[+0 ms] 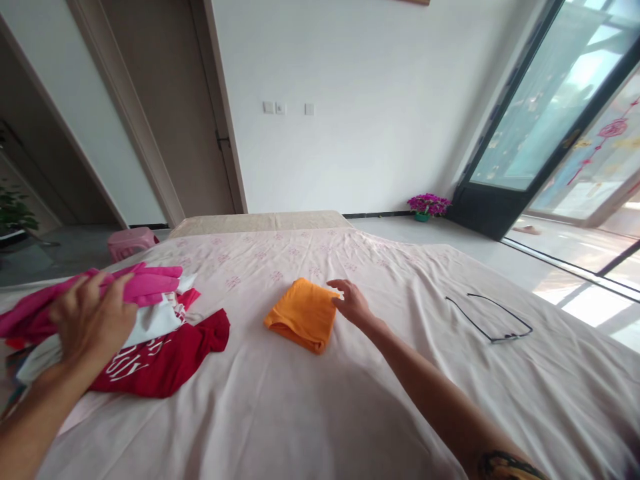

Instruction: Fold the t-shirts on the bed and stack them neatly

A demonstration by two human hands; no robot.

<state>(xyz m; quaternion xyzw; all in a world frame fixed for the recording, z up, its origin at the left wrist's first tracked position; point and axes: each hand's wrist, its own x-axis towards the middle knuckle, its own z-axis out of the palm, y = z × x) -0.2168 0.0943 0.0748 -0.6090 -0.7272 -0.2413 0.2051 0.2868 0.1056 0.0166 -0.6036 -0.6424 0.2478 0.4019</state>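
Observation:
An orange garment [303, 315], folded into a compact square, lies on the bed in front of me. At its right edge is my right hand [353, 301], open, with thumb and fingers apart. My left hand [97, 317] reaches over a heap of clothes on the left, its fingers spread and bent over a bright pink garment [155, 283]. Whether those fingertips press into the cloth is hard to see. Below the pink one are a white garment [155, 323] and a dark red garment [165, 367] with white lettering.
A pale sheet [300, 413] with wrinkles and small flower prints covers the bed. Black-framed glasses [513, 335] lie on it at the right. Beyond the bed stand a pink stool [131, 243] at left and a pot of purple flowers [428, 204] by the glass door.

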